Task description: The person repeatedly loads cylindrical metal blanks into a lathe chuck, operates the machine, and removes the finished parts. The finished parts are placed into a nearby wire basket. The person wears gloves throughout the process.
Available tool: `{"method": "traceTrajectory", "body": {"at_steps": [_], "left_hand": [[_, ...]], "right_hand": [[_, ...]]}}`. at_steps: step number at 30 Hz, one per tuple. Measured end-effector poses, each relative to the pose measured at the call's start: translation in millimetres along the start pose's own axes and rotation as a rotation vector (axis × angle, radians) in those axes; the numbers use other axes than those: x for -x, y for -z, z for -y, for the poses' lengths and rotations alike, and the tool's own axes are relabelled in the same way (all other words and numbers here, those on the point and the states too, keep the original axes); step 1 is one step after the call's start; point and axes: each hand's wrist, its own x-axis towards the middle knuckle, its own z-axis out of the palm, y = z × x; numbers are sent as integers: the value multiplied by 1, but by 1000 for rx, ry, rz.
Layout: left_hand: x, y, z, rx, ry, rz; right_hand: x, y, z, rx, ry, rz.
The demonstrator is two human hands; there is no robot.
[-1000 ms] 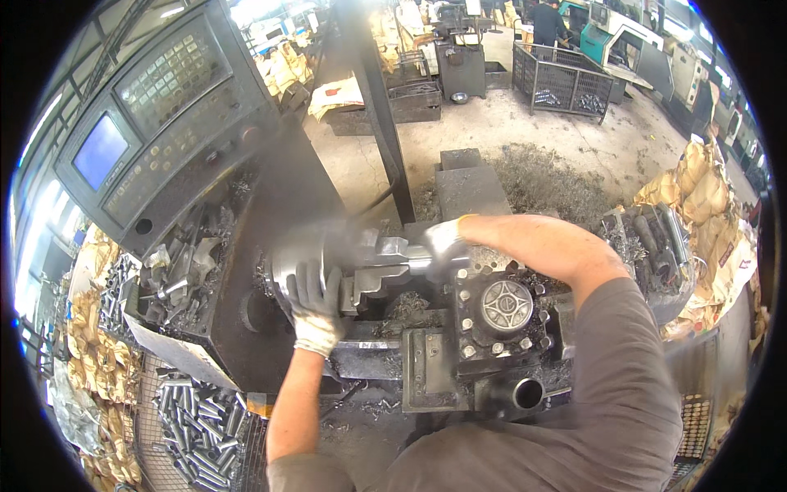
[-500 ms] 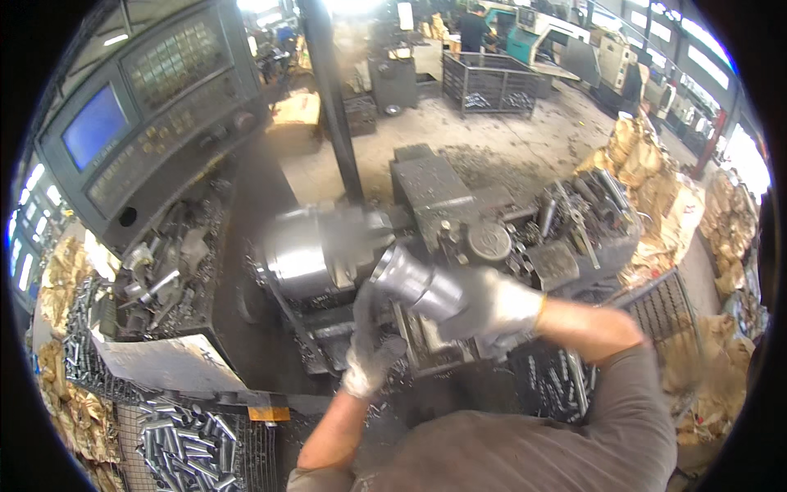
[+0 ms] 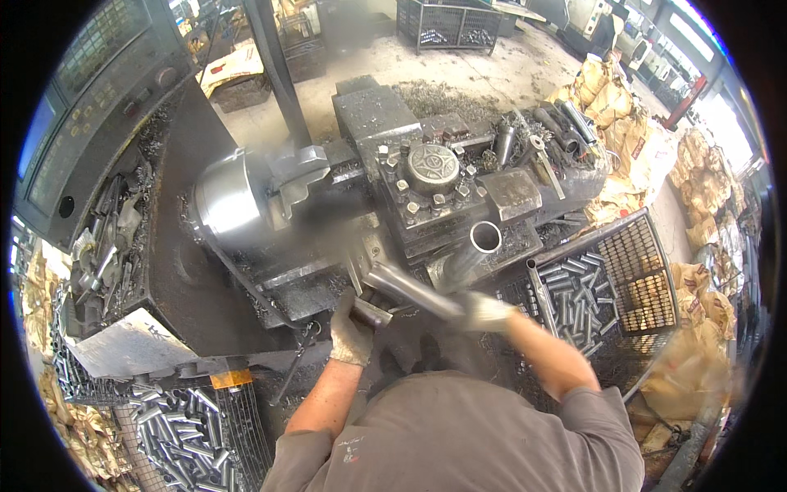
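My left hand [image 3: 352, 332], in a greyish glove, is closed round a short dark metal tube [image 3: 373, 313] in front of the lathe. My right hand [image 3: 485, 312], also gloved and blurred, grips the near end of a longer shiny metal tube [image 3: 414, 293]. The far end of that longer tube lies close above the short one; whether they touch I cannot tell. Behind my right hand a wide metal tube [image 3: 471, 252] stands tilted on the lathe, its open end upward. The lathe chuck [image 3: 234, 201] with stepped jaws is to the left, blurred at its right side.
A bolted tool post [image 3: 434, 170] rises beyond my hands. Wrenches and tubes lie on the ledge [image 3: 566, 176] to its right. A wire basket of short tubes [image 3: 578, 299] is at right, and more cut tubes [image 3: 180, 435] fill another at lower left.
The wide tube has left my right hand and stands on the lathe. Both hands now hold narrower tubes. The view has shifted downward and to the right.
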Motion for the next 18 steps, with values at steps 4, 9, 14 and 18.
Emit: {"method": "traceTrajectory", "body": {"at_steps": [4, 9, 14, 18], "left_hand": [[1, 9, -2, 88, 29, -33], [7, 4, -10, -19, 110, 115], [43, -15, -18, -323, 50, 105], [65, -12, -19, -290, 146, 93]], "right_hand": [[167, 107, -132, 70, -571, 266], [148, 111, -131, 359, -302, -608], [-10, 70, 34, -71, 8, -495], [2, 42, 98, 154, 665, -378]]}}
